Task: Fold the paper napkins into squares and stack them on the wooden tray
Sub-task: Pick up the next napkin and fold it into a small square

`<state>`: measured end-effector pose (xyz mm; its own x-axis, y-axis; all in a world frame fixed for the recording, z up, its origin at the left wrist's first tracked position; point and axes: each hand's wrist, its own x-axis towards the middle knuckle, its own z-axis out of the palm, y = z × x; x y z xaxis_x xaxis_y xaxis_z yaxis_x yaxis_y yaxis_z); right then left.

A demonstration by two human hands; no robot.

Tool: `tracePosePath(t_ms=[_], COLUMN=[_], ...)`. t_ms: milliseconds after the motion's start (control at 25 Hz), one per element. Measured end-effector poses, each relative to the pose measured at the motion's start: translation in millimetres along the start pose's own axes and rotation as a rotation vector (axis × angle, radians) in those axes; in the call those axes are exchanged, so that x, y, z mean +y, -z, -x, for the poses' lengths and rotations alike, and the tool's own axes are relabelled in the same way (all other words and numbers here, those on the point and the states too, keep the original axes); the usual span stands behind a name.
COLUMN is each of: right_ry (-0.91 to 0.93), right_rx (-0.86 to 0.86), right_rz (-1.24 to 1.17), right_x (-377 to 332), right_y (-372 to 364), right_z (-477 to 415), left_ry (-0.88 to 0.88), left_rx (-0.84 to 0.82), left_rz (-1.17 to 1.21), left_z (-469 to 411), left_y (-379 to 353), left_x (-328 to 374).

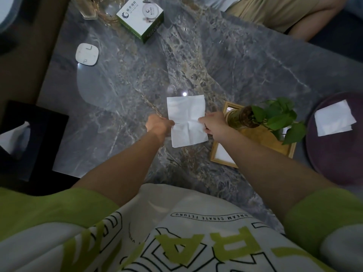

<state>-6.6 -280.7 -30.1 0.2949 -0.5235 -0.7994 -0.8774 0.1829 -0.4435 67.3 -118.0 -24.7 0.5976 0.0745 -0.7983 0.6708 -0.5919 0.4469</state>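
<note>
A white paper napkin (187,119) lies spread flat and creased on the grey marble table. My left hand (158,124) pinches its left edge at mid-height. My right hand (213,122) pinches its right edge. Just right of my right hand is the wooden tray (255,137), with a white sheet (223,154) in its near corner and a glass vase with a green plant (273,115) standing on it. Folded white napkins (334,118) rest on a round dark purple tray (334,150) at the far right.
A green and white box (141,16) and glassware (102,10) stand at the far edge. A white square device (87,54) lies at the left. A black tissue box (29,138) sits at the near left. Another person's arm (314,20) is at the top right.
</note>
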Motion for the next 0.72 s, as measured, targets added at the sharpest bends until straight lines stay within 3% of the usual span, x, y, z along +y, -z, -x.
tracePosePath(t_ms=[320,720], right_ry=[0.056,0.171], right_rx=[-0.191,-0.242], right_rz=[-0.132,-0.357], right_x=[16,59], right_y=[22,56], right_z=[33,81], left_ry=[0.030,-0.165], left_rx=[-0.319,-0.449], left_rz=[0.184,0.189], left_z=[17,58], left_y=[13,20], left_x=[-5,-26])
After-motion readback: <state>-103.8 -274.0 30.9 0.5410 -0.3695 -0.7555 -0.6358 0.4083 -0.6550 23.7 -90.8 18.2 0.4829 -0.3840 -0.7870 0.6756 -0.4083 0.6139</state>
